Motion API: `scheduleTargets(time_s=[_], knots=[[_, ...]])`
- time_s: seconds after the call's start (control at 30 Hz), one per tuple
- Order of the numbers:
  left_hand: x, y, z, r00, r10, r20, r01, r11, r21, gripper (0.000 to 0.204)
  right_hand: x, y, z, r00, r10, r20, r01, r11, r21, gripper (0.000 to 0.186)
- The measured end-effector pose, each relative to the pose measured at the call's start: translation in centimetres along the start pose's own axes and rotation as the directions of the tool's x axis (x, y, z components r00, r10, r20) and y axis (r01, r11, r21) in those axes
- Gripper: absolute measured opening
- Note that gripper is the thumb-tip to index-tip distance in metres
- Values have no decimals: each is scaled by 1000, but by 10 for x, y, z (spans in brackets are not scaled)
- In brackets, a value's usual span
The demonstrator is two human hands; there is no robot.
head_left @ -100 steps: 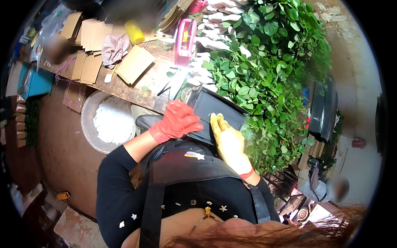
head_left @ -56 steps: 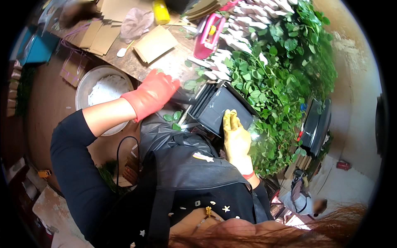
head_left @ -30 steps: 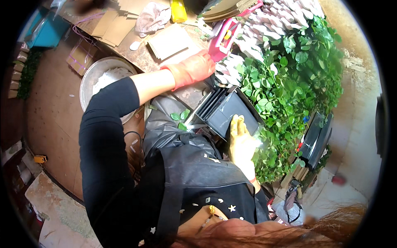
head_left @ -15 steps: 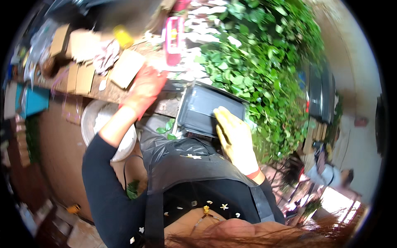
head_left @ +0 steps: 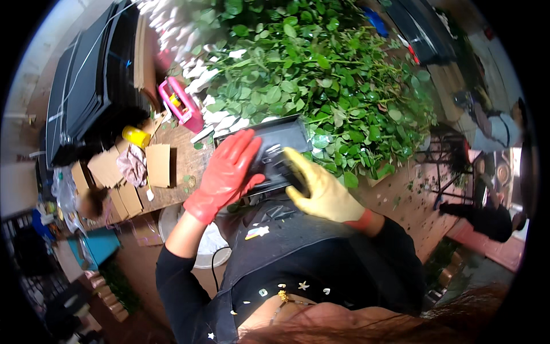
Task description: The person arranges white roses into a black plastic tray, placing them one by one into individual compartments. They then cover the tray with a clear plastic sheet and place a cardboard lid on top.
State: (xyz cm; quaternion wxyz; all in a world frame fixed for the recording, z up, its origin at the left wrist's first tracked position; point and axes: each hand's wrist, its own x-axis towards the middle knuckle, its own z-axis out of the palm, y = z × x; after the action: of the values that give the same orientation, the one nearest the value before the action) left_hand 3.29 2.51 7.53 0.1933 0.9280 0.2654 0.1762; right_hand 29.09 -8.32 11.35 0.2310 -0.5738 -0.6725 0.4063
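Note:
A shallow dark tray (head_left: 292, 131) with a raised rim lies in front of me at the near edge of the leaf pile. Over its left side my left hand (head_left: 226, 172), in a red rubber glove, is spread with fingers stretched out. My right hand (head_left: 329, 192), in a yellow glove, is at the tray's near right, its thumb and fingers curved around a blurred dark thing (head_left: 282, 167). What that thing is, I cannot make out. Green leafy stems (head_left: 309, 74) are heaped beyond and to the right of the tray.
Left on the wooden table (head_left: 186, 152) are cardboard pieces (head_left: 157, 165), a crumpled cloth (head_left: 132, 165), a yellow cup-like item (head_left: 136, 136) and a pink carrier (head_left: 182, 107). Stacked dark sheets (head_left: 80, 86) stand behind. A white tub (head_left: 212, 243) sits below the table edge. People are at far right.
My left hand has moved from the table at left to over the tray. The right hand has lifted from flat on the tray to a curved grip. The view has turned.

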Motion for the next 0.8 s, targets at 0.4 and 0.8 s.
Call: scheduleTargets(time_s=[0.4,0.8], knots=[[34,2,47,957,10,290,-58,986,158,113,7,121,13,873,438,-214,-74,553,830,57],[32,5,56,931,0,364,-79,976,203,88,-27,38,-22,761,647,51,-474,607,-638,86]])
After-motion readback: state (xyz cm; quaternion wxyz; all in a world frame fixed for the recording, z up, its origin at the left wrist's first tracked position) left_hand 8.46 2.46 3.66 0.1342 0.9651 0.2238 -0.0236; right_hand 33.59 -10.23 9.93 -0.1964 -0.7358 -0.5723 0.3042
